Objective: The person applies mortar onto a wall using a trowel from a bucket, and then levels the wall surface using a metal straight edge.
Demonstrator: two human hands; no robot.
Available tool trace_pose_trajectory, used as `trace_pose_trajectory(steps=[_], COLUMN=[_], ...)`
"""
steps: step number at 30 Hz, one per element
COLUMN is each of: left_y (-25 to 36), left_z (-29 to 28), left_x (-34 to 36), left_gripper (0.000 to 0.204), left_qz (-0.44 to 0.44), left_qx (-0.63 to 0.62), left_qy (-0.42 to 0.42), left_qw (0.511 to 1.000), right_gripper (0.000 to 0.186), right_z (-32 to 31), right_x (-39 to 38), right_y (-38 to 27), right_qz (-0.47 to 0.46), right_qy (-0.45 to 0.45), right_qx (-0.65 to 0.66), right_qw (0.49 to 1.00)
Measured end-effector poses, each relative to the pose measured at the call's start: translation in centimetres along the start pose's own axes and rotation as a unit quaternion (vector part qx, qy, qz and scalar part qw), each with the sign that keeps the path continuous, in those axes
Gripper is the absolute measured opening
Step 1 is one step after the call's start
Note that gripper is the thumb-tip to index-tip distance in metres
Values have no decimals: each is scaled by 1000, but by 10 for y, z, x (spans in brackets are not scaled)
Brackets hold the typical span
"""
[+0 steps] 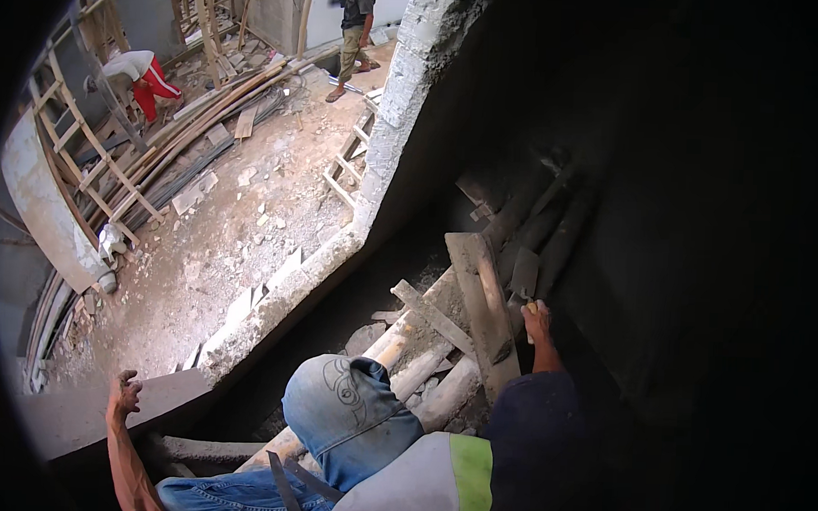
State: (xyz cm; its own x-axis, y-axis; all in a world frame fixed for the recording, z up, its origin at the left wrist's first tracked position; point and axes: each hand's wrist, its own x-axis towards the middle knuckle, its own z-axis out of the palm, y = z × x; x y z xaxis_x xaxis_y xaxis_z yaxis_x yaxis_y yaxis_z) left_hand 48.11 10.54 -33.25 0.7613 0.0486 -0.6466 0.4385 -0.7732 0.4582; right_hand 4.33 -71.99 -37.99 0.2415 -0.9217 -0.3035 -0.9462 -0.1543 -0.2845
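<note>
My right hand (pixel 539 323) is closed round the yellowish handle of a trowel (pixel 524 272), its grey blade pointing away from me in shadow. Just left of the trowel a wide, mortar-stained plank (pixel 481 308) leans up, crossed by a narrower wooden strip (pixel 436 318). My left hand (pixel 126 394) is raised over a flat ledge (pixel 106 407) at the lower left, fingers loosely curled and a little apart, with nothing seen in them. Whether it touches the ledge is unclear. Faded blue denim (pixel 354 420) with a printed design fills the lower middle.
Round logs (pixel 449 397) and broken rubble lie below the plank. A rough concrete wall edge (pixel 396 120) borders the opening at left. Beyond it are a wooden ladder (pixel 88 168), long poles (pixel 207 100), a bending person (pixel 145 80) and a standing person (pixel 354 33). The right side is dark.
</note>
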Motion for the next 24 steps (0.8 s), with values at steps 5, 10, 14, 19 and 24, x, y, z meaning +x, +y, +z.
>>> trace_pose_trajectory(steps=[5, 10, 14, 19, 24], left_y=[-12, 42, 57, 85, 120], left_z=[0, 50, 67, 83, 113], left_x=[13, 44, 54, 48, 54], left_gripper=[52, 51, 55, 47, 51], left_qz=[-46, -51, -22, -14, -6], left_qx=[15, 12, -29, 22, 36], left_qy=[-16, -47, -51, -27, -37], left_qw=[999, 998, 998, 999, 999], right_gripper=[65, 64, 63, 76, 57], right_z=[49, -14, -141, -326, -472], right_x=[12, 110, 221, 282, 350], right_y=[34, 52, -97, -267, -247], right_qz=[-58, -76, -142, -126, -356], right_qy=[21, 43, 248, 96, 363], right_qx=[-73, -62, 182, 142, 98], right_qw=[995, 994, 941, 977, 855])
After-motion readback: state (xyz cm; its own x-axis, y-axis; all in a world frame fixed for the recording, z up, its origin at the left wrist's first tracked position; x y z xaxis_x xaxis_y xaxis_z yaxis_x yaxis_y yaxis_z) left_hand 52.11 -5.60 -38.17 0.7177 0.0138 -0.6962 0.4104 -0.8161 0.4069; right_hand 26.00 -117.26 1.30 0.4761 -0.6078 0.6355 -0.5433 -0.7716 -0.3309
